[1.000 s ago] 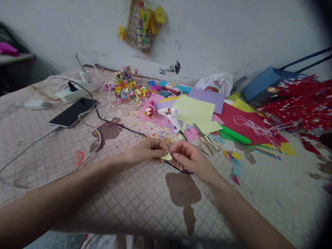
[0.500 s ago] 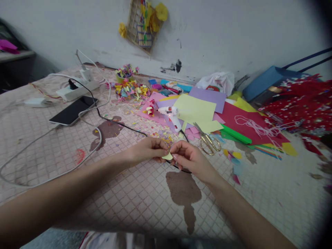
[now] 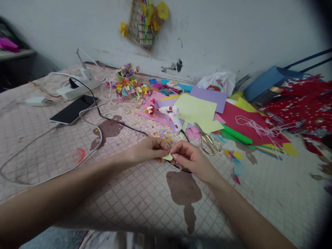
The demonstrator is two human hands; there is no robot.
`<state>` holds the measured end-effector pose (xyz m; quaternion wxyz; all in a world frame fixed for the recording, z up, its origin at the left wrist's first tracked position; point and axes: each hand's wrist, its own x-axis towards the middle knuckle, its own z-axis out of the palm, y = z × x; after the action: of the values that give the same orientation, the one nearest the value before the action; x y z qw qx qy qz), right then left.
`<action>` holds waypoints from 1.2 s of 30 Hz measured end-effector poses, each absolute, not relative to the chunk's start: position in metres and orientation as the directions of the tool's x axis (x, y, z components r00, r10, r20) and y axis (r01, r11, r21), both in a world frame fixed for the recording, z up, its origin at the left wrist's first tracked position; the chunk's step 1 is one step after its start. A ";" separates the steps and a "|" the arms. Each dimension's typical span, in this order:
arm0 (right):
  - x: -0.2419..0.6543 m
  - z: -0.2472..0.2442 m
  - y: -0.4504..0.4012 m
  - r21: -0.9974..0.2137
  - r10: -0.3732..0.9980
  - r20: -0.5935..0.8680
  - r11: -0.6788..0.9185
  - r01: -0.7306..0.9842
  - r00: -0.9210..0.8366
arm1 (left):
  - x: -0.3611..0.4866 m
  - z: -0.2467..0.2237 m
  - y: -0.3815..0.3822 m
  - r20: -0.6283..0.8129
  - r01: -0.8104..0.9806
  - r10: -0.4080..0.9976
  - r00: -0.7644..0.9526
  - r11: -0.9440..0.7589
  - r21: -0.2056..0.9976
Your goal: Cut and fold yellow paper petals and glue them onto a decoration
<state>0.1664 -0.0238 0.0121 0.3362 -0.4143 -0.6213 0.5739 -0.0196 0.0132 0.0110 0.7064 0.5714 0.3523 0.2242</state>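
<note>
A small pale yellow piece of paper (image 3: 167,157) is pinched between the fingertips of my left hand (image 3: 151,151). From the other side my right hand (image 3: 190,157) closes thumb and finger on the paper's right edge, the two hands nearly touching. Just beyond them lies a white glue gun (image 3: 173,117) on the coloured sheets, a small light glowing on its body. Gold-handled scissors (image 3: 209,140) rest to the right of it, partly on the pale yellow sheet (image 3: 194,107). Bits of cut paper (image 3: 166,136) are scattered in front of my hands.
At left are a tablet (image 3: 74,110), a power strip (image 3: 77,90) and looping white cable (image 3: 100,138). A black cord (image 3: 121,124) runs under my hands. Paper flowers (image 3: 132,90) lie by a small pot (image 3: 124,76). White string (image 3: 256,126) sits on red paper (image 3: 233,121).
The view has shifted very slightly. Both hands hold the small yellow paper in the same place, with hardly any finger movement.
</note>
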 end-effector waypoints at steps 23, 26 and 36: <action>0.167 0.014 -0.024 -0.972 0.880 -0.033 0.081 0.219 -0.474 | -0.020 0.006 0.014 -0.227 0.116 0.698 0.679 0.204 0.972; 0.167 0.013 -0.024 -0.973 0.878 -0.027 0.087 0.215 -0.478 | -0.020 0.007 0.015 -0.245 0.114 0.690 0.681 0.230 0.966; 0.169 0.013 -0.020 -0.921 0.864 0.096 0.266 0.286 -0.495 | -0.021 0.011 0.014 -0.311 0.136 0.680 0.664 0.299 0.945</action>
<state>0.1685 -0.0204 0.0131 0.3134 -0.3929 -0.7313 0.4611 -0.0206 0.0137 0.0108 0.7192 0.5610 0.3637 0.1893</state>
